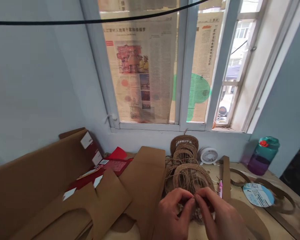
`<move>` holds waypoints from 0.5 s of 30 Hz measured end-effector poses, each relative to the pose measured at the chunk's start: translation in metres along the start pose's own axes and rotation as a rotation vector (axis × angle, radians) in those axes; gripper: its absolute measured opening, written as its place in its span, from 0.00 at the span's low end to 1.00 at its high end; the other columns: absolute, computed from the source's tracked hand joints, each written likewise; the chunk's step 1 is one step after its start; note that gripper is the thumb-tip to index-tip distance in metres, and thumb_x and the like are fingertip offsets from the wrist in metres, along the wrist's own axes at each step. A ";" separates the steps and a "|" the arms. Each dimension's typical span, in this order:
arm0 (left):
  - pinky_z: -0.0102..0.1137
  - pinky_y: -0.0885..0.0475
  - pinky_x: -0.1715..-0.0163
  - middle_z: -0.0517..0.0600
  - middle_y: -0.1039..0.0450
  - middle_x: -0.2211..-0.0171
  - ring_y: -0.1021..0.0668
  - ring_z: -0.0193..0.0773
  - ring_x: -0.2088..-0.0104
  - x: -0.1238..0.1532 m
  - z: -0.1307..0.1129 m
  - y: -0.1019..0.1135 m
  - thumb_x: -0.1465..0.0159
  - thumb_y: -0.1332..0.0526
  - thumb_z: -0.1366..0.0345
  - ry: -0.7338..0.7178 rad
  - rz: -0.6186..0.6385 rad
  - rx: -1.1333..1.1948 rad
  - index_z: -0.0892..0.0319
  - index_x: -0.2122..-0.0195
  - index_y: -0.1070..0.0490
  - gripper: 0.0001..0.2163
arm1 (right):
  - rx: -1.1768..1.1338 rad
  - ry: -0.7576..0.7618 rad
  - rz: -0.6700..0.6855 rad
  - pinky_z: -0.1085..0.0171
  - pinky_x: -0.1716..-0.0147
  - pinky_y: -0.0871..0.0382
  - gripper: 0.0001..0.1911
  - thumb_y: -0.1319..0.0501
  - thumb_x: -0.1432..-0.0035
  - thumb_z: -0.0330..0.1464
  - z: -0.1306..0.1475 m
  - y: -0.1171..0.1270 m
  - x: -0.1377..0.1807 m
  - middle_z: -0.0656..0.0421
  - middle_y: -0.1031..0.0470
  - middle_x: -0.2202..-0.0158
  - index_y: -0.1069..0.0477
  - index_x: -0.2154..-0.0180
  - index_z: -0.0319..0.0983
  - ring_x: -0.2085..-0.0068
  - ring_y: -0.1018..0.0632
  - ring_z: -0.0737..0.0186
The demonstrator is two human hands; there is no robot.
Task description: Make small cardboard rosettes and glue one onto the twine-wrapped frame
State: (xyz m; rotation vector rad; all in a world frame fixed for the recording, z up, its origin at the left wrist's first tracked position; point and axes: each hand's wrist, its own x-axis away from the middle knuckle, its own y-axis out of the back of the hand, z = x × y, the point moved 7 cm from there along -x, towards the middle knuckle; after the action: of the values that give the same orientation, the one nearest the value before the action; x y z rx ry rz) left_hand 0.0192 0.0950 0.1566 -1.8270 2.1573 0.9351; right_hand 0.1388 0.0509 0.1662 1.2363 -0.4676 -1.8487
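Your left hand (174, 215) and right hand (218, 213) meet at the fingertips, thumb and forefinger of each pressed together in a pinch; what sits between the tips is too small to tell. Directly beyond and partly behind your hands, on the desk (213, 171), lies the front twine piece (192, 166). Its arched rim spans left to right, the crown of the curve toward the window wall (140, 138); its near end is hidden by your fingers. Behind it, further twine arches (185, 151) line up, the row's long axis running away from you to the wall. Cardboard (147, 168) flanks the row on the left; a pink marker (220, 189), pointing roughly away from you, lies right.
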 end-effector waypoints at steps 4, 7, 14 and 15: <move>0.22 0.33 0.75 0.45 0.24 0.75 0.24 0.33 0.75 -0.001 0.001 0.000 0.41 0.43 0.69 -0.012 0.037 0.041 0.57 0.73 0.28 0.06 | -0.003 0.005 0.008 0.70 0.82 0.37 0.22 0.58 0.34 0.43 0.005 0.002 -0.002 0.64 0.27 0.80 0.32 0.72 0.44 0.80 0.26 0.67; 0.22 0.32 0.75 0.46 0.25 0.76 0.25 0.33 0.75 0.000 0.002 -0.003 0.40 0.43 0.68 -0.040 0.048 0.036 0.57 0.73 0.28 0.06 | -0.002 0.027 0.001 0.71 0.82 0.38 0.22 0.58 0.34 0.43 0.005 0.004 -0.002 0.64 0.28 0.80 0.33 0.73 0.43 0.80 0.26 0.68; 0.23 0.33 0.77 0.48 0.25 0.76 0.25 0.35 0.74 0.003 0.004 -0.007 0.40 0.44 0.67 -0.077 -0.019 -0.001 0.58 0.74 0.29 0.08 | 0.043 0.089 -0.039 0.70 0.83 0.39 0.24 0.60 0.33 0.42 0.005 0.004 0.000 0.64 0.28 0.81 0.34 0.74 0.43 0.83 0.27 0.69; 0.23 0.33 0.77 0.48 0.25 0.76 0.25 0.35 0.74 0.003 0.005 -0.007 0.40 0.44 0.68 -0.071 -0.019 -0.009 0.58 0.74 0.29 0.08 | 0.057 0.091 -0.044 0.70 0.83 0.39 0.24 0.60 0.33 0.43 0.005 0.003 0.000 0.64 0.28 0.81 0.34 0.74 0.43 0.83 0.27 0.68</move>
State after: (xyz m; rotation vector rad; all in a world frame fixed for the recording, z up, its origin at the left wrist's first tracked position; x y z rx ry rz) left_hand 0.0240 0.0949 0.1491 -1.7874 2.0935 0.9910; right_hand 0.1358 0.0485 0.1708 1.3723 -0.4495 -1.8180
